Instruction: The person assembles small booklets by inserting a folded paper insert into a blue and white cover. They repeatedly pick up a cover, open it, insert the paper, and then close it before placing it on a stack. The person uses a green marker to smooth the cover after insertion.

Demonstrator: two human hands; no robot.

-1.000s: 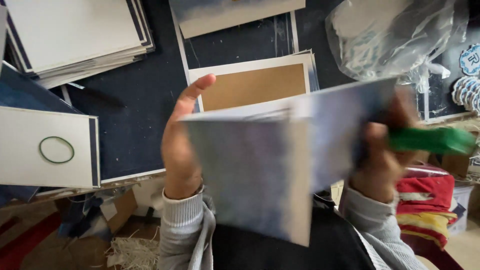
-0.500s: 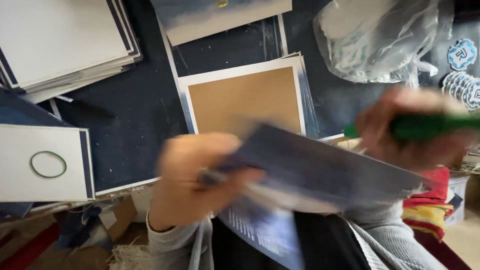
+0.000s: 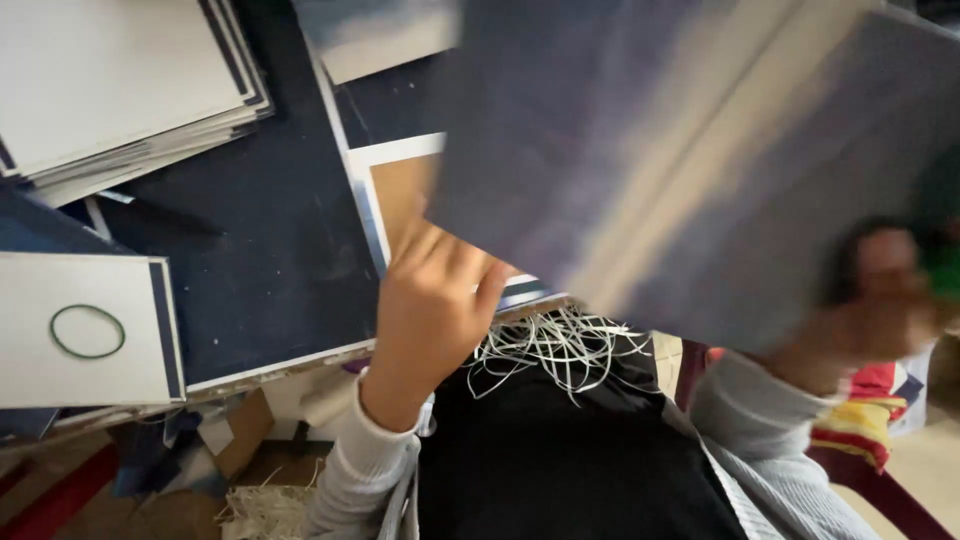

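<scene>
The large grey-blue board (image 3: pixel 700 170) is raised above the brown-faced panel (image 3: pixel 400 195) — left hand (image 3: pixel 435 300) under its lower edge, fingers hidden; right hand (image 3: pixel 870 310) (blurred, grip unreadable) at its right edge. Steadier two-edge support would serve best.

A blurred grey-blue board (image 3: pixel 700 170) with a pale tan streak fills twelve to three o'clock. At nine o'clock, a white card (image 3: pixel 85 330) edged navy carries a green rubber band (image 3: pixel 87 331) — the table (image 3: pixel 260 250) is dark navy.
</scene>
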